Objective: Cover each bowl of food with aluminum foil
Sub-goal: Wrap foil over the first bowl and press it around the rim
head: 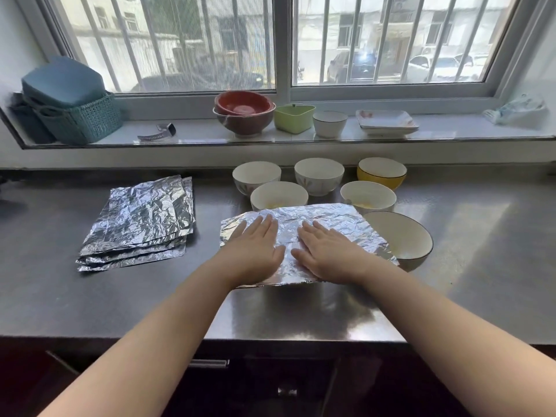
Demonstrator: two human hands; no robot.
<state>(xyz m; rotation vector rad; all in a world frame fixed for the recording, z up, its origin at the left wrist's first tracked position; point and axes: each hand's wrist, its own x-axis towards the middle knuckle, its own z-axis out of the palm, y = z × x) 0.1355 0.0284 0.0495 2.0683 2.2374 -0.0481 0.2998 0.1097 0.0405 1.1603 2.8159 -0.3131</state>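
Both my hands lie flat, fingers straight, on one foil sheet (304, 236): left hand (255, 251) on its left half, right hand (328, 254) on its right. Neither grip closes on anything; I only press down with open palms. The sheet sits raised off the table (120, 296), so I judge a bowl is under it, though I cannot see one. Its edges stick out flat, not yet folded down, so this first cover is only started.

Six bowls stand uncovered: the big bowl (400, 239) just right of the sheet, two white bowls (279, 195) (367, 196) right behind it with something yellowish inside, and a back row of two white (256, 174) (319, 173) and one yellow bowl (381, 171). The spare foil stack (141, 221) waits well to the left. Most of the job is left.
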